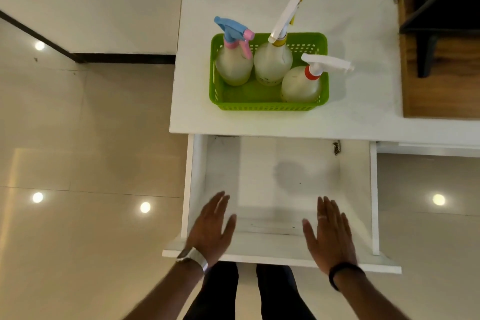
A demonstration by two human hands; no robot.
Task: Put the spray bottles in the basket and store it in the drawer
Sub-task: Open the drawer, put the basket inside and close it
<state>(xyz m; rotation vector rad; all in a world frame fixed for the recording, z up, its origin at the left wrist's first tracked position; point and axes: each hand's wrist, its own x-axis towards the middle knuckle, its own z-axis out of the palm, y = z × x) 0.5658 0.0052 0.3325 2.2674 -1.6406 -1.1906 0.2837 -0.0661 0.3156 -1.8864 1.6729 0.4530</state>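
From the head camera, the green basket [268, 105] sits on the white worktop [363, 60], and everything else is easiest placed against it. All three spray bottles stand inside it: the blue-and-pink-topped bottle [233, 65] at its left end, the yellow-tipped bottle [272, 63] beside that in the middle, and the white-trigger bottle [301, 84] at its right near corner, its nozzle reaching out past the basket's right rim. So the loading half of the task looks done and the storing half is not yet begun.

Below the basket, on the near side of the worktop edge, the drawer [374, 189] is pulled open and looks bare inside, apart from a grey shadow on its floor. The left hand [211, 228] and right hand [330, 236] hover over the drawer's near end, well apart from the basket, fingers spread flat and holding nothing. Whether the palms touch the drawer front is hard to tell from this angle.

The main risk I judge is height: the yellow-tipped bottle stands tall above the basket rim, and its head could catch the worktop edge when the drawer closes. A tilted lift could also topple the top-heavy bottles, and the overhanging white nozzle may snag the drawer's right wall.
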